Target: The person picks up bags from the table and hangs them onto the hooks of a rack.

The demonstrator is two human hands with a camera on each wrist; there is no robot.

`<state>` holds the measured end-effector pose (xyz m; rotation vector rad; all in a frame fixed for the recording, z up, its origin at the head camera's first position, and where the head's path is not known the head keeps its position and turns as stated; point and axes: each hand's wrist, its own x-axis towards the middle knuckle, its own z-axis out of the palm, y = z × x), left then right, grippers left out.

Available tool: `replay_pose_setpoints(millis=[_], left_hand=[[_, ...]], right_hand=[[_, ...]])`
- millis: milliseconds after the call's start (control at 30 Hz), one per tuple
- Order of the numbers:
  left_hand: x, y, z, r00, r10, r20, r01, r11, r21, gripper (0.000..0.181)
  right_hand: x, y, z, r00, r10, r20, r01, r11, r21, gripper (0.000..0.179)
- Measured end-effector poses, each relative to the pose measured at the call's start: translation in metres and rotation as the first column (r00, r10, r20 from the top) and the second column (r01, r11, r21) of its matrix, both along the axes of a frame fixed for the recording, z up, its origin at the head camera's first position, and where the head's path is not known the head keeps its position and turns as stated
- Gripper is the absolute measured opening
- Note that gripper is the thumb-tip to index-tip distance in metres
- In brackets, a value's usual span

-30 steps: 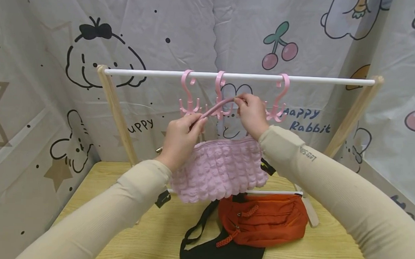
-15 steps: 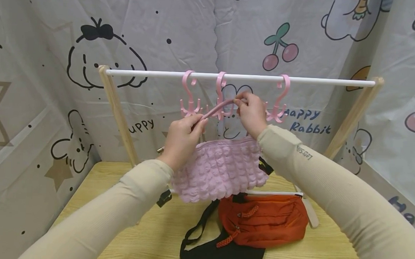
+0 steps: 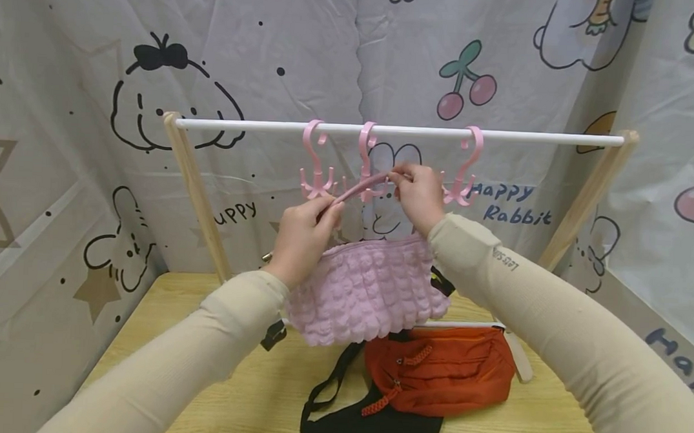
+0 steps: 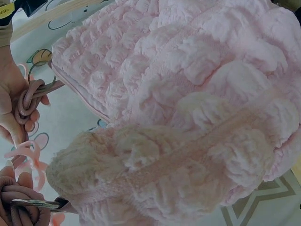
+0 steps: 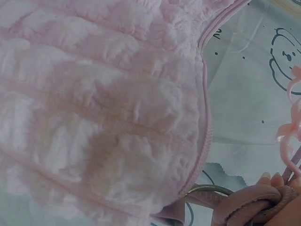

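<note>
A pink puffy bag (image 3: pixel 373 289) hangs by its mauve strap (image 3: pixel 360 187), held up between both hands in front of the rack. My left hand (image 3: pixel 305 237) grips the strap's left part. The right hand (image 3: pixel 422 195) pinches it farther right, fingertips close by the middle pink hook (image 3: pixel 365 146). Behind the strap, the lower prongs of that hook are partly covered. In the left wrist view, a strap knot (image 4: pixel 29 101) and metal ring show at the right hand. The right wrist view shows the bag's zipper (image 5: pixel 207 122) along its top edge.
A white rod (image 3: pixel 414 132) on wooden legs (image 3: pixel 197 190) also carries a left hook (image 3: pixel 312 147) and a right hook (image 3: pixel 471 160). An orange waist bag (image 3: pixel 450 376) and a black bag (image 3: pixel 373 418) lie low at the front, over the wooden table (image 3: pixel 200 391).
Both hands have lowered the pink bag and strap slightly, mostly in the last half second. The grip on the strap is the same; the hooks and other bags stay put.
</note>
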<state>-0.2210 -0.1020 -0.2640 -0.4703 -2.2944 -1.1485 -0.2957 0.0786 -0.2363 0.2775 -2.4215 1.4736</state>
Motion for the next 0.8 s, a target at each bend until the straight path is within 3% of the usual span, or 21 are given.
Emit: replay_pose_setpoints(millis=[167,800], left_hand=[[-0.002,-0.001,-0.003,0.999,0.009,0.03,-0.01,1.0,0.027,0.024],[-0.002,-0.001,-0.026,0.992,0.033,0.119,-0.04,0.997,0.059,0.021]], right_hand=[[0.0,0.0,-0.004,1.0,-0.023,0.011,0.023,0.999,0.03,0.02],[0.006,0.003,-0.025,0.998,0.035,0.053,-0.033,0.998,-0.052,0.022]])
